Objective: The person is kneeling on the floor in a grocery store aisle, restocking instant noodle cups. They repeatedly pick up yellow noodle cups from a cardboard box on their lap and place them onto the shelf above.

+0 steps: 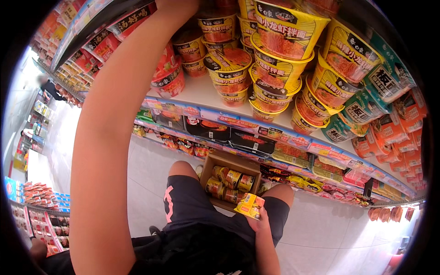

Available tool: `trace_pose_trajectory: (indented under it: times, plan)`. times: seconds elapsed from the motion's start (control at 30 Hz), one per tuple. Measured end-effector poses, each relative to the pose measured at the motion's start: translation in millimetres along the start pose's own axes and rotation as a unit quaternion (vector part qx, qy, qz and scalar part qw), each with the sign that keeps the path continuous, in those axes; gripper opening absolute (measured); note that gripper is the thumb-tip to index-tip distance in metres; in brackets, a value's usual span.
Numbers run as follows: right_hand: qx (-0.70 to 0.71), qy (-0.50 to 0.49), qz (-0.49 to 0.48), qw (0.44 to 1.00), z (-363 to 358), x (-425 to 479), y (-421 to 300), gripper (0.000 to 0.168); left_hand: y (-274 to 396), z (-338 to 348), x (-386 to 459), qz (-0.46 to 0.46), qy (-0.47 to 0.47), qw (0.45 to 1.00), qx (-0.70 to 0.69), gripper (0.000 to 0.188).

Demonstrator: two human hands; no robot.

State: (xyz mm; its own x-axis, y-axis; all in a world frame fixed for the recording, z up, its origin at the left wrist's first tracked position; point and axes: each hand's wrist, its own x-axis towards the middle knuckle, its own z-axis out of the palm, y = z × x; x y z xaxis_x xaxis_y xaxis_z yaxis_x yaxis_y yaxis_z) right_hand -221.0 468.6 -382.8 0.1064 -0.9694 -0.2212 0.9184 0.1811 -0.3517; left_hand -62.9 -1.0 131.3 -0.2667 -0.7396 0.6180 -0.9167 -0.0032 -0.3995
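Observation:
My right hand (260, 220) grips a yellow instant noodle cup (250, 205) above my lap. Just beyond it on the floor, between my knees, stands an open cardboard box (207, 171) with several similar noodle cups (232, 178) lying in it. My left arm reaches up across the view to the upper shelf. Only the wrist end of my left hand (178, 8) shows at the top edge; its fingers are hidden. Near it are stacked yellow noodle cups (217, 29) on a white shelf (202, 90), with larger yellow noodle tubs (288, 31) to the right.
Red noodle packs (101, 46) stand at the upper left, teal noodle tubs (361, 106) and orange noodle cups (395, 129) at the right. Lower shelves hold black boxed packs (208, 130) and bags (304, 182). Another person (51, 90) is far down the aisle at left.

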Motion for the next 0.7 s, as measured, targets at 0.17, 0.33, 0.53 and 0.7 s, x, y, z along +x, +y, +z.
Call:
trace_pose_trajectory:
  times: [0.17,0.33,0.53,0.7]
  plan:
    - [-0.006,0.005,-0.004,1.000,6,1,-1,0.084,-7,10,8,0.029,-0.014,0.998,0.057,0.041]
    - [-0.012,0.001,-0.004,1.000,8,2,-3,0.084,-10,25,11,0.089,0.007,0.990,0.107,0.042]
    - [-0.031,0.007,-0.009,0.999,12,4,-3,0.083,-16,47,15,0.179,0.046,0.970,0.157,0.043]
    - [-0.056,0.028,-0.006,0.998,7,5,0,0.085,-19,49,11,0.187,0.021,0.972,0.140,0.041]
